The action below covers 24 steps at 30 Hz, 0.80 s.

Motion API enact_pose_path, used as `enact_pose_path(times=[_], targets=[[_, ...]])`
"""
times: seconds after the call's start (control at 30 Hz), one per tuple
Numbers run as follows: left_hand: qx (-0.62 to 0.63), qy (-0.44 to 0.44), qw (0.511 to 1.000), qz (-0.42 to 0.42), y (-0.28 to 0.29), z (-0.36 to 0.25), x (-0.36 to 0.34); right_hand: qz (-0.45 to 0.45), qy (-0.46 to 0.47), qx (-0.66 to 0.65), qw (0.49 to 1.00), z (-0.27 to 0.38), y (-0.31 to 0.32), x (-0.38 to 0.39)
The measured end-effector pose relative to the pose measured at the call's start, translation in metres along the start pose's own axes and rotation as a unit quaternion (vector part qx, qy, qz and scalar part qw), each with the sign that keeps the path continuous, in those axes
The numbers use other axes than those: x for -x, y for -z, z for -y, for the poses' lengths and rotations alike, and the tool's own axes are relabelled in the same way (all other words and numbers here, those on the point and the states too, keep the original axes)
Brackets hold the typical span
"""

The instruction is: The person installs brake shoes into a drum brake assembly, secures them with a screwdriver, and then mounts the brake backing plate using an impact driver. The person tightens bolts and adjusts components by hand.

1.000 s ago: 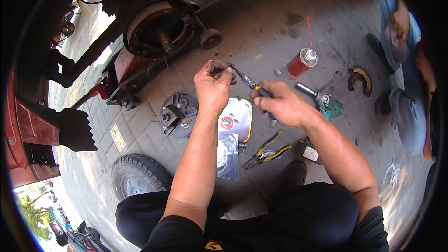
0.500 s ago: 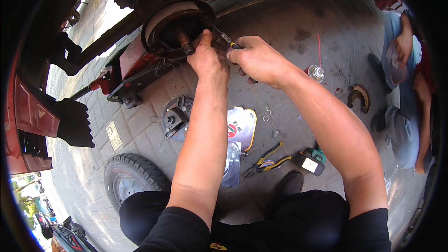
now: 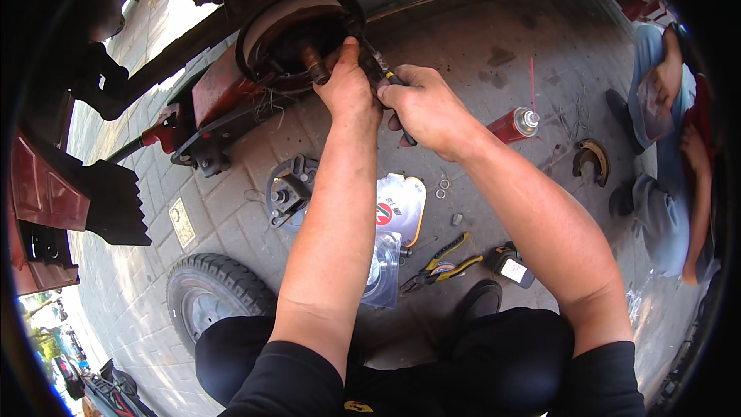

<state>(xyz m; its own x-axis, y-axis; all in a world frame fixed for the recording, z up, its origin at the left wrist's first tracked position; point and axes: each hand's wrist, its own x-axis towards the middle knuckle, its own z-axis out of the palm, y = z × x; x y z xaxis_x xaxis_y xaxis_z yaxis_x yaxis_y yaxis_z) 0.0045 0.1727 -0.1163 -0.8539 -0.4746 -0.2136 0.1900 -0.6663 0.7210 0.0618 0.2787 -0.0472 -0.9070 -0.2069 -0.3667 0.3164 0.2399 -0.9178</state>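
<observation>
My left hand (image 3: 346,91) grips the near right side of a round brake assembly (image 3: 272,25), its thumb pressed up against it and its other fingers mostly hidden. A pale curved brake shoe lines the assembly's upper part, and a rusty axle shaft (image 3: 313,64) sticks out toward me just left of the thumb. My right hand (image 3: 429,108) is closed around pliers (image 3: 393,77) with black and yellow handles. Their metal jaws reach up to the assembly's right rim, beside my left thumb; what the tips bite on is too dark to tell.
Under my arms lie a drum-like plate with a hub (image 3: 290,194), clear plastic packaging (image 3: 384,270), yellow-handled pliers (image 3: 442,269) and a battery tool (image 3: 509,266). A red spray can (image 3: 512,127) and a curved brake shoe (image 3: 591,161) lie right. A wheel (image 3: 220,293) stands left; another person (image 3: 661,147) sits right.
The view has shifted slightly. Both hands stay at the brake assembly, the pliers' handles tilting a little. My right forearm has shifted so that more of the spray can shows.
</observation>
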Motion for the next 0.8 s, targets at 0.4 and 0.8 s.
enact_pose_path(times=[0.4,0.8], targets=[[-0.054,-0.047,0.997,0.014,-0.005,-0.004,0.007,-0.045,0.064,0.078,0.994,-0.015,-0.006,-0.007],[-0.078,-0.037,0.996,0.021,0.001,-0.007,0.003,0.037,-0.013,-0.16,0.986,-0.01,-0.001,-0.003]])
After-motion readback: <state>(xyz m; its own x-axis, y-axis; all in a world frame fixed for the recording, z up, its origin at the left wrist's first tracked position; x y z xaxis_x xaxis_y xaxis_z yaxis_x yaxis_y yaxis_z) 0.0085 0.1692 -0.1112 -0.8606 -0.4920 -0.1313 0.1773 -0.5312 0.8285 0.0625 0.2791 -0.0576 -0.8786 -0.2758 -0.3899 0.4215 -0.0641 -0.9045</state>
